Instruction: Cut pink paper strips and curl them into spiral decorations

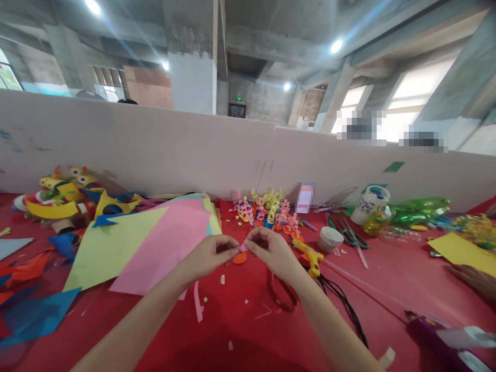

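Observation:
Between my two hands is a small pink paper piece [243,248], pinched from both sides at the fingertips. My left hand [217,253] is closed on its left end, and my right hand [273,245] on its right end. Just below the fingers lies an orange paper disc [239,258] on the red table [209,336]. Red scissor-like handles [284,297] show partly under my right forearm. Beyond the hands stand several curly pink and yellow paper ornaments [271,206]. A yellow glue gun [309,256] rests right of my right hand.
Pink [163,243] and yellow-green paper sheets [112,245] lie on the left. To the right are a paper cup [330,239], dark green scissors [354,236], a white tub [370,204] and green plastic bottles [420,212]. Another person's hand [475,281] rests at the right edge.

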Demonstrator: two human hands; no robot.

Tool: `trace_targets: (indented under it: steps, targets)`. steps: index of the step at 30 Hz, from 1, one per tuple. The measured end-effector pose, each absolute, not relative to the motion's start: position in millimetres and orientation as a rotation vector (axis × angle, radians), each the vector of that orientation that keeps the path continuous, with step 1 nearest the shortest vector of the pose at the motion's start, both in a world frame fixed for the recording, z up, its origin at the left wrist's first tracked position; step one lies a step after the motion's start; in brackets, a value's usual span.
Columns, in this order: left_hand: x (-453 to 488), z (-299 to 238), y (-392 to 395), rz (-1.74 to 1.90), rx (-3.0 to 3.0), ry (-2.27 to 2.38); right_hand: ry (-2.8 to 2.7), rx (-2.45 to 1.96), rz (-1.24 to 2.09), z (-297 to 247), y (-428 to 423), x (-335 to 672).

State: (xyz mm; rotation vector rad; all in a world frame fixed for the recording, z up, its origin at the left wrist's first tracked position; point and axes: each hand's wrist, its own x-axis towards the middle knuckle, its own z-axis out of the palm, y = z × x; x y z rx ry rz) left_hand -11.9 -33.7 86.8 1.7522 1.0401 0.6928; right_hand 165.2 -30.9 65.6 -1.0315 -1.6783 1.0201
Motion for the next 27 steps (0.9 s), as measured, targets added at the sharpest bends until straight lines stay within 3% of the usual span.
trace_targets:
  steps: [27]
  targets:
    - [-9.6, 92.8, -38.5, 0.755, 1.645, 1.082, -1.582, -0.99, 1.239, 70.5, -32.8, 167.5]
